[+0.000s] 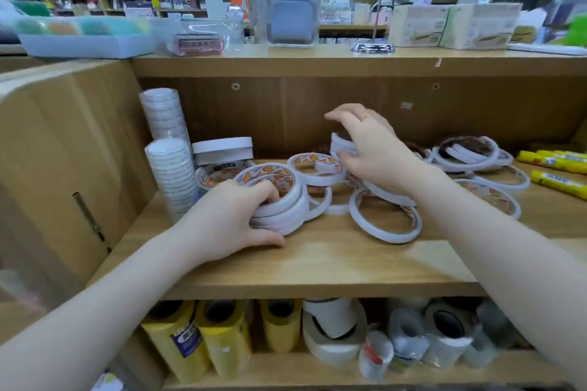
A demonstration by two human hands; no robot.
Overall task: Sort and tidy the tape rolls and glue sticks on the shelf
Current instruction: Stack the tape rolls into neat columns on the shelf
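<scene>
The sorting looked only partly done. At the left end of the light wooden shelf (317, 263), two tall shrink-wrapped columns of white tape rolls (171, 174) already stood upright against the side panel, with a wide white tape roll (222, 147) resting on another just beside them.

The left hand (228, 225) had its grip curled round a short stack of thin white double-sided tape rolls with orange-printed cores (279, 200), fingers hooked over the top rim and thumb low at the front; that stack sat on the shelf board near the columns and seemed to be the pile under construction. The right hand (371, 149) held a small bundle of similar white rolls (341, 143) raised above the clutter, thumb and fingers clasped on its sides.

Much remained. Loose thin white tape rings (384, 219) lay overlapping and tilted across the middle of the shelf, and a further heap of rings (470, 149) sat toward the back right, still mixed. The yellow glue sticks (556, 168) lay on their sides at the far right edge, apart from the tape but not aligned, apparently untouched. I judged the task under half finished.
</scene>
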